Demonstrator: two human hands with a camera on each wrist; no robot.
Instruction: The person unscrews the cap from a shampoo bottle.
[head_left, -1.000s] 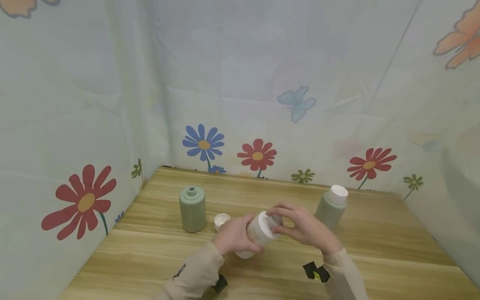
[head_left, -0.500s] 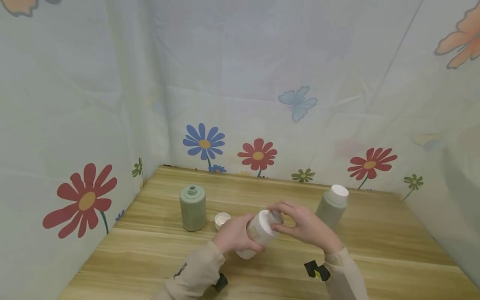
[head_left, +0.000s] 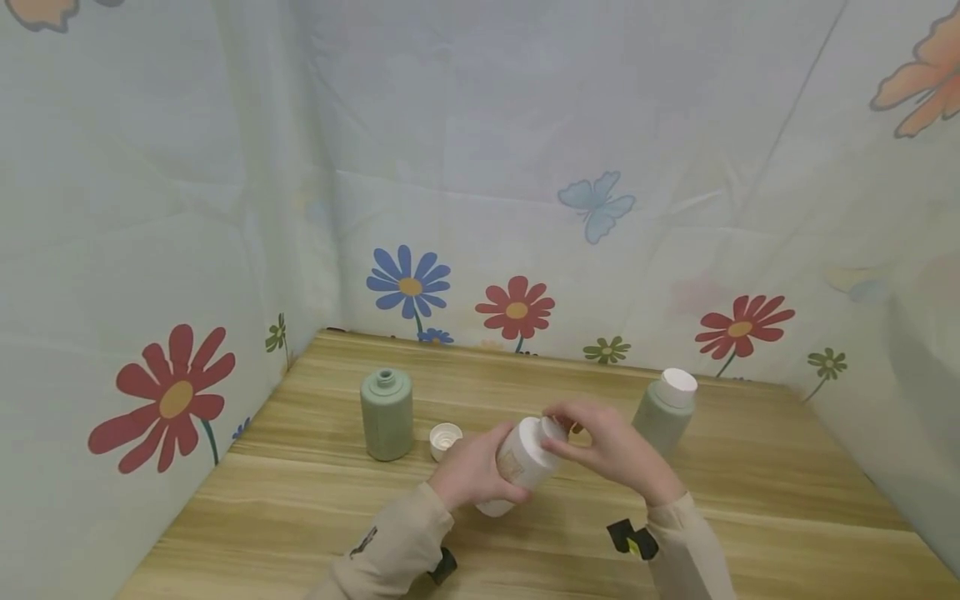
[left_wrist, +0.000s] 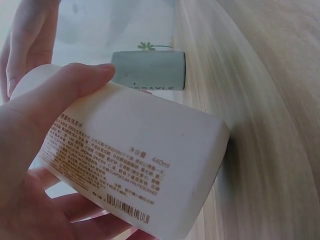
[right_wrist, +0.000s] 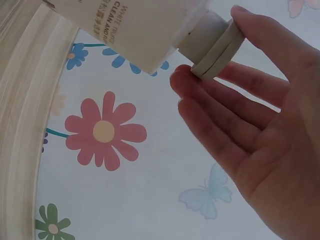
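A white shampoo bottle (head_left: 521, 465) with brown print leans to the right, held above the wooden table. My left hand (head_left: 471, 468) grips it round the body; in the left wrist view the thumb lies over the label (left_wrist: 115, 170). At the neck sits a pale screw cap (head_left: 553, 428), whose rim my right hand (head_left: 613, 450) pinches between thumb and fingertips. In the right wrist view the thumb touches one side of the cap (right_wrist: 220, 50) and the fingertips the other. Whether the cap is fully screwed down, I cannot tell.
At the left stands a green bottle (head_left: 387, 418) with a bare neck. Beside it a loose white cap (head_left: 446, 438) lies hollow side up on the table (head_left: 300, 500). Behind my right hand is another green bottle (head_left: 664, 417), white-capped. Flower-printed curtain (head_left: 480, 200) encloses the table.
My right fingers have shifted round the cap to the right, so more of it shows. The shampoo bottle has moved very slightly right, still in my left hand.
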